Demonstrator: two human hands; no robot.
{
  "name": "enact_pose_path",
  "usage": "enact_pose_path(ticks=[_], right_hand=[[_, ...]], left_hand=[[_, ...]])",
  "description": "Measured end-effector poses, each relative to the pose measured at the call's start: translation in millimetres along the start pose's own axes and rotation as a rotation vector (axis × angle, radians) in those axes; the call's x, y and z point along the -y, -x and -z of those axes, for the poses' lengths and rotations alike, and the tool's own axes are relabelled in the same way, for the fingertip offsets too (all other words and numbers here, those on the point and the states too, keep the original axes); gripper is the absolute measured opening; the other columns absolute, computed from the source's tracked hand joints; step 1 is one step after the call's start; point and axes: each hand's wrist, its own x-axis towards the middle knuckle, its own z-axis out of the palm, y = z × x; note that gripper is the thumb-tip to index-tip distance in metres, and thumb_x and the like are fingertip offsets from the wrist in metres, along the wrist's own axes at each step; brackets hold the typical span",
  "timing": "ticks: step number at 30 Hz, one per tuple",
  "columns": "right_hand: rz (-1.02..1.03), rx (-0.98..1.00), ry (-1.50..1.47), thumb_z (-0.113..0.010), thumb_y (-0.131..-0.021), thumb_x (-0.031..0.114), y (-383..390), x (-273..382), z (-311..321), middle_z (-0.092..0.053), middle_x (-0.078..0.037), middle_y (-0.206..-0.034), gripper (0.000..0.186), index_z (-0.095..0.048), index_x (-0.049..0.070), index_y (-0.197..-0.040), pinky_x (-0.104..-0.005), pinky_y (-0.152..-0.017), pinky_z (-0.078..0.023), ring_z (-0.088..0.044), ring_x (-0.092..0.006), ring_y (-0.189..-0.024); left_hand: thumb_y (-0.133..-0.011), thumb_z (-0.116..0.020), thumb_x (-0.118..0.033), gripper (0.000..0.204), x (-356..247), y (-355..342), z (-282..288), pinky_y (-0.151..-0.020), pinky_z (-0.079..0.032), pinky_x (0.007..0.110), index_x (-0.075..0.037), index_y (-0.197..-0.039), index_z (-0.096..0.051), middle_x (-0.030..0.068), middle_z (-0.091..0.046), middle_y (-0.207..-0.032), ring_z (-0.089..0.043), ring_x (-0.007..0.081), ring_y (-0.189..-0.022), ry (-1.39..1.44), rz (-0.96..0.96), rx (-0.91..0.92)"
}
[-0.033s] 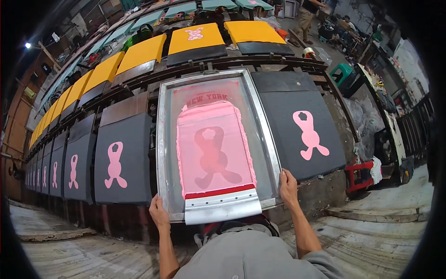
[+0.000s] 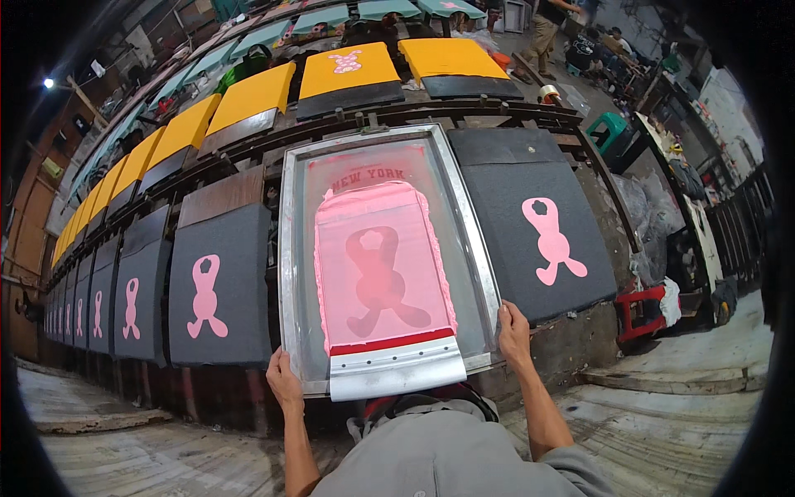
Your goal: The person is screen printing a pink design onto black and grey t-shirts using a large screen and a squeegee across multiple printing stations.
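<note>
A metal-framed printing screen (image 2: 474,240) lies before me, its mesh coated with pink ink around a rabbit-like figure shape. My left hand (image 2: 284,379) grips the frame's lower left corner, fingers closed on the edge. At the lower right side my right hand (image 2: 514,333) holds the same frame, thumb on top. Across the screen's near end rests a squeegee (image 2: 397,369) with a silver metal holder and a red blade; neither hand touches it. Whatever is under the screen is mostly hidden.
Dark grey fabric panels with pink figures flank the screen, one panel (image 2: 546,224) at right and another (image 2: 219,282) at left, in a long row. Yellow panels (image 2: 348,70) stand behind a metal rail. A green stool (image 2: 609,131), a red stool (image 2: 639,315) and people appear at right.
</note>
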Motion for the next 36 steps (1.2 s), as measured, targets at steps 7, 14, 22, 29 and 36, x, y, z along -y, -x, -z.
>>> enact_pose_path(ticks=[7,14,22,29,36], right_hand=[[-0.044,0.068,0.001,-0.048,-0.104,0.026,-3.3,24.8,-19.4,-0.062,-0.007,-0.087,0.035,-0.060,-0.002,-0.120,-0.0309,-0.075,-0.046,-0.054,-0.0150,-0.081],[-0.155,0.154,-0.035,-0.052,-0.100,0.025,-16.6,36.5,-25.5,-0.067,-0.017,-0.093,0.033,-0.059,-0.001,-0.119,-0.0377,-0.080,-0.049,-0.063,-0.0254,-0.086],[-0.169,0.173,-0.053,-0.053,-0.102,0.023,-20.3,25.5,-27.8,-0.062,-0.006,-0.090,0.030,-0.057,-0.003,-0.117,-0.0315,-0.075,-0.046,-0.054,-0.0134,-0.083],[-0.098,0.182,0.276,-0.063,-0.094,0.021,-24.0,41.3,-23.1,-0.066,-0.020,-0.107,0.032,-0.060,0.004,-0.121,-0.0410,-0.087,-0.049,-0.063,-0.0355,-0.100],[0.558,0.750,0.477,-0.081,-0.075,0.017,42.7,117.9,-28.0,-0.054,-0.016,-0.129,0.069,-0.051,0.010,-0.136,-0.0448,-0.106,-0.038,-0.049,-0.0373,-0.123]], left_hand=[[-0.098,-0.052,-0.024,0.044,29.8,-32.3,9.7,-0.096,-0.046,0.033,0.009,-0.124,-0.062,0.0186,-0.069,-0.114,-0.062,0.0241,-0.105,-0.001,0.004,0.027],[-0.097,-0.055,-0.018,0.039,38.3,-65.0,14.9,-0.094,-0.046,0.031,0.008,-0.126,-0.062,0.0135,-0.068,-0.112,-0.060,0.0196,-0.103,0.016,0.082,0.047],[-0.099,-0.057,-0.021,0.038,42.7,-63.9,8.0,-0.092,-0.044,0.029,0.007,-0.124,-0.061,0.0088,-0.065,-0.109,-0.057,0.0170,-0.101,0.002,0.112,0.072],[-0.100,-0.056,-0.021,0.038,42.5,-60.0,3.1,-0.091,-0.044,0.028,0.004,-0.128,-0.058,0.0077,-0.062,-0.109,-0.056,0.0164,-0.100,0.076,0.168,0.120],[-0.079,-0.070,-0.014,0.053,-68.9,-6.0,24.6,-0.104,-0.037,0.045,-0.005,-0.129,-0.059,0.0160,-0.054,-0.123,-0.051,0.0309,-0.117,-0.386,-0.564,0.601]])
